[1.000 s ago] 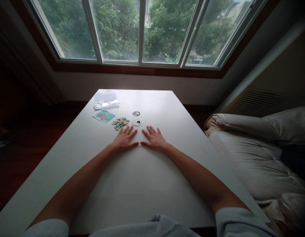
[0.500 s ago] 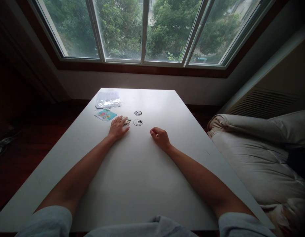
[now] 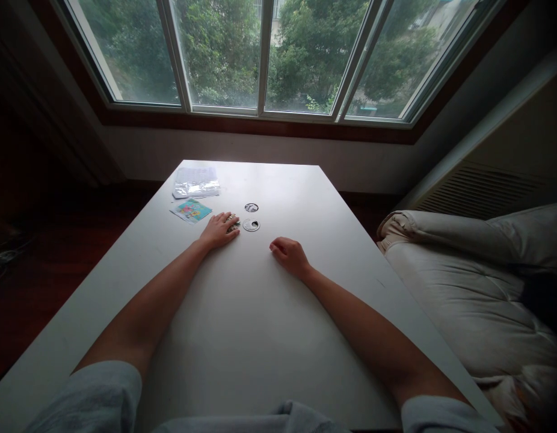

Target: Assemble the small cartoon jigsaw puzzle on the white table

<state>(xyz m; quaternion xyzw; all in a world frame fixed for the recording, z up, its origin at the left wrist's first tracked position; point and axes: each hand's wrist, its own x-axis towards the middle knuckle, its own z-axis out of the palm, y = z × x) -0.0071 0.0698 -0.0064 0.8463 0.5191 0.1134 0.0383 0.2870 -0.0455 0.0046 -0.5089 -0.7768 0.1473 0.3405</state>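
My left hand (image 3: 219, 231) lies flat with its fingers stretched over a small pile of pieces (image 3: 234, 224), covering most of it. What shows of the pile is small, pale and dark bits; their kind is too small to tell. Just right of it lies a round black-and-white disc (image 3: 251, 225) with a dark spot, and behind that a smaller round disc (image 3: 251, 207). My right hand (image 3: 289, 255) rests on the table to the right of the discs, fingers curled in, with nothing visible in them.
A colourful turquoise card (image 3: 191, 210) lies beyond my left hand, and clear plastic packets (image 3: 196, 182) lie behind it. The white table (image 3: 260, 337) reaches toward a window (image 3: 260, 60). A beige cushioned seat (image 3: 463, 294) stands along the right side.
My left hand has moved slightly right and settled further over the pile, hiding more of it. My right hand has shifted a little left and nearer to me, still curled.
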